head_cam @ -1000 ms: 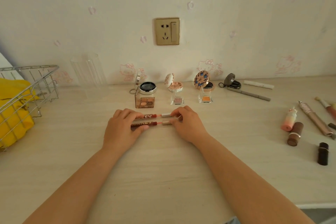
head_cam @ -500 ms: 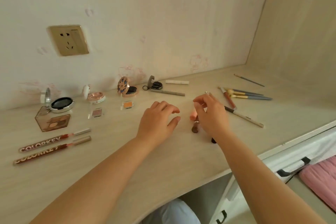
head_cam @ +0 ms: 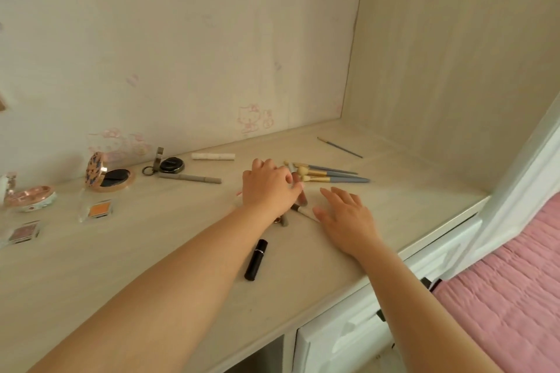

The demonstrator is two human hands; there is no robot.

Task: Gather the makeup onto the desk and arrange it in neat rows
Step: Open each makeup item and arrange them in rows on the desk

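Left hand (head_cam: 269, 188) curled over a brown tube (head_cam: 301, 197), grip unclear; right hand (head_cam: 345, 215) flat, fingers spread, near the desk's (head_cam: 151, 251) front edge.

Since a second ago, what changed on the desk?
Both hands let go of the two red lip-gloss tubes, now out of view, and moved right. The left hand now reaches over the tubes beside the blue-handled brushes; the right hand lies open on the desk. The black lipstick, compacts and grey pencil stayed put.
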